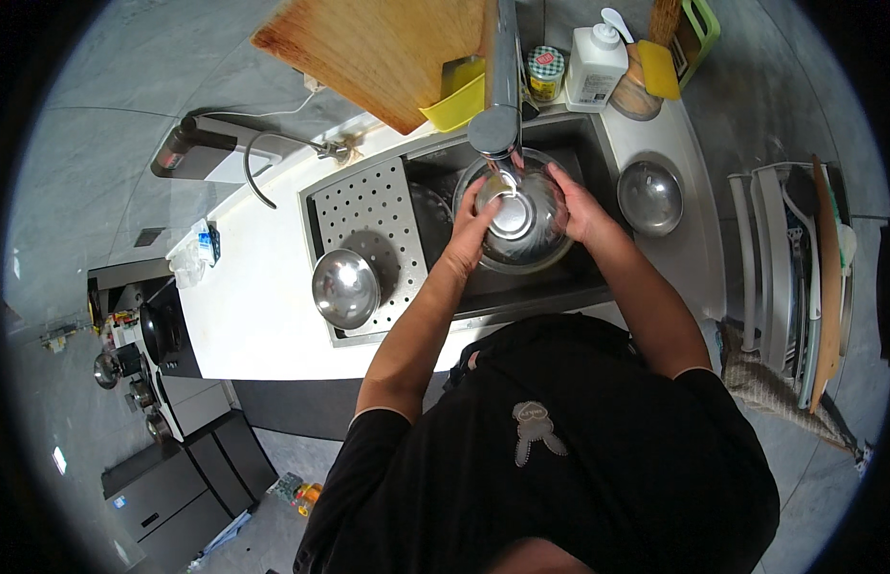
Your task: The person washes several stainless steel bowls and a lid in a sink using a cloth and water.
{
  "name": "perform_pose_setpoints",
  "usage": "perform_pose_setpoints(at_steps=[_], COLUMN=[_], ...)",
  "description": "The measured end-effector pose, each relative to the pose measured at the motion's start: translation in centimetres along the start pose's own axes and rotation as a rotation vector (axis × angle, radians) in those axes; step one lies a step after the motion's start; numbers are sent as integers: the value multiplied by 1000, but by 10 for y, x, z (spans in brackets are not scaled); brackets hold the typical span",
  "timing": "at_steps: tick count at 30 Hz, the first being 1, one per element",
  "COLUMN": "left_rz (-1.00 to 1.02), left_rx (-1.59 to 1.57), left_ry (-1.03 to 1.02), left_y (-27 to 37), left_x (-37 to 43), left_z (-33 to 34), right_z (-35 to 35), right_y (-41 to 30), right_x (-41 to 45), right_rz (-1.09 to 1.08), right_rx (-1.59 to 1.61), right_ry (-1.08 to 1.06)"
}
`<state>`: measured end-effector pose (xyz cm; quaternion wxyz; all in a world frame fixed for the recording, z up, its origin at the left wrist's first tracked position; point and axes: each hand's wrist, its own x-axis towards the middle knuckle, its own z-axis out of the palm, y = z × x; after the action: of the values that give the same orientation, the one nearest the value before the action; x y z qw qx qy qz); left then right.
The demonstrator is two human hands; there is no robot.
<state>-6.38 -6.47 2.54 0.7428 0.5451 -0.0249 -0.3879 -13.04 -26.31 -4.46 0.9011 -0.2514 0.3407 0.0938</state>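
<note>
Between my two hands, a stainless-steel bowl (520, 219) is held base up under the faucet (496, 129), and water runs onto it. My left hand (470, 229) grips its left side, thumb on the base. On the right side, my right hand (577, 204) clasps the rim area. Beneath it a larger metal basin (516, 267) sits in the dark sink (595, 280). One more steel bowl (346, 288) rests upside down on the perforated drain tray (366, 208) left of the sink. A separate steel bowl (651, 199) stands on the counter to the right.
Behind the sink are a wooden cutting board (380, 57), a yellow container (455, 100), a lidded jar (545, 72) and a white pump bottle (595, 68). A thin curved spout (255, 165) rises at back left. A rack (767, 265) of boards and utensils hangs at right.
</note>
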Motion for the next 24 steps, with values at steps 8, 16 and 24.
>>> perform_pose_setpoints(at_steps=[8, 16, 24], left_rz=[153, 161, -345], left_rx=[449, 277, -58], left_ry=[-170, 239, 82], left_y=[14, -13, -4], left_x=[6, 19, -2], left_z=[-6, 23, 38], right_z=[59, 66, 62], right_y=[-1, 16, 24], right_x=[-39, -52, -72], right_rz=[-217, -406, -893], right_rx=[143, -147, -1038], right_ry=[183, 342, 307])
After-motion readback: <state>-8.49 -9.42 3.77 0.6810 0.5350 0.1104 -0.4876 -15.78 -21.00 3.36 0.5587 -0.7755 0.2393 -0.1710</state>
